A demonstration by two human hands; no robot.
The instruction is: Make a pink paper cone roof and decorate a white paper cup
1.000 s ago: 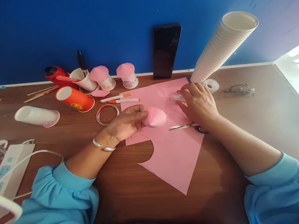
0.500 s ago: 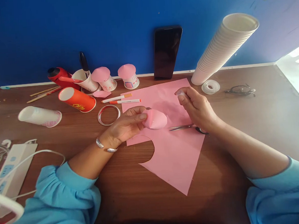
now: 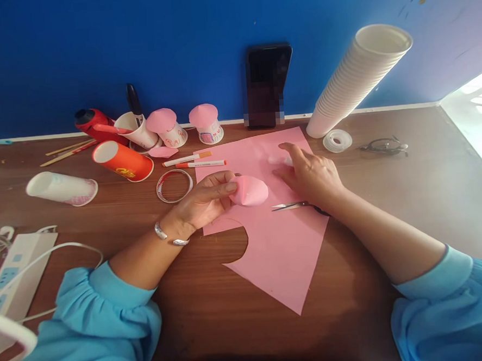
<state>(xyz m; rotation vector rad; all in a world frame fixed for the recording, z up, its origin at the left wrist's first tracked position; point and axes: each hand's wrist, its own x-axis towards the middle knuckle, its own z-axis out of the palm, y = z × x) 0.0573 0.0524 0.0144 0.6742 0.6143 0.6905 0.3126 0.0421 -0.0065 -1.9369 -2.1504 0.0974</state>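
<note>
Left fingers [image 3: 230,187] clamped on the pink paper cone [image 3: 252,190], mid-frame. Right fingers [image 3: 291,149] apart about a blurred whitish object [image 3: 278,160], contact unclear, over pink sheet [image 3: 281,249]. We judge: cone steadied, right hand busy; next calls for keeping its fold pinched. Scissors [image 3: 287,206] just below.

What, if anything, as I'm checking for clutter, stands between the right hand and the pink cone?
Nothing visible stands between the right hand and pink cone; the scissors lie beside that path.
</note>
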